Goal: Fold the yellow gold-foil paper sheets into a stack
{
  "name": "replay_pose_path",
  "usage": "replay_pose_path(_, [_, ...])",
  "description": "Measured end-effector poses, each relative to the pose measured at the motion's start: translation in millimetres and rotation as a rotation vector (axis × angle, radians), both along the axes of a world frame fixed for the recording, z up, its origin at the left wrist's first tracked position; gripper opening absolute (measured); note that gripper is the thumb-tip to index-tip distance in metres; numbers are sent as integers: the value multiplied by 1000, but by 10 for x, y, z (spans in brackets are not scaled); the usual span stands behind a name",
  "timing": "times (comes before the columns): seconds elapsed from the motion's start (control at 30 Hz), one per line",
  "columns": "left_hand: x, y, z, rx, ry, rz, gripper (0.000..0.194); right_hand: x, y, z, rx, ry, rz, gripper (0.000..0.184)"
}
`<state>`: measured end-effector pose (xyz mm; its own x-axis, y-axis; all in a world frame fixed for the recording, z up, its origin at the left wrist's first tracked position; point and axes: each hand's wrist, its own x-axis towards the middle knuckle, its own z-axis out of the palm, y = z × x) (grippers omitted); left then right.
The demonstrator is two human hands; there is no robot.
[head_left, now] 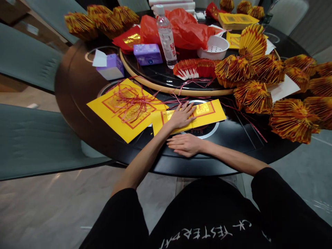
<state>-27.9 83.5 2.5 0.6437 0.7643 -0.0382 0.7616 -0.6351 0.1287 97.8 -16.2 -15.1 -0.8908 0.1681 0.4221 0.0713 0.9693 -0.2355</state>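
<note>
My left hand [182, 116] lies flat with spread fingers on a yellow joss paper sheet [216, 110] with a red frame and gold square. Close to the table's front edge, my right hand [186, 144] rests on the dark surface, palm down, fingers stretched out and holding nothing visible. It sits just below the sheet's near edge. To the left is a larger stack of yellow joss paper [109, 119], with a tangle of pink-red string [133, 102] on top. Some strands run to the right behind my left hand.
Folded joss paper fans [252, 97] crowd the right side; more fans [80, 26] stand at the back left. On the turntable [166, 89] are a water bottle [166, 39], a white basket [214, 48], red plastic bags [181, 26] and a purple tissue pack [147, 54]. Chairs [38, 141] line the left.
</note>
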Motion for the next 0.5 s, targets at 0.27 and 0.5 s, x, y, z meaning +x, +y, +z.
replay_pose_path(0.27, [30, -31, 25, -2, 42, 2, 73, 1297, 744, -44, -71, 291, -785, 45])
replay_pose_path(0.5, [34, -41, 55, -3, 52, 1, 72, 1674, 1181, -193, -125, 134, -1135, 62])
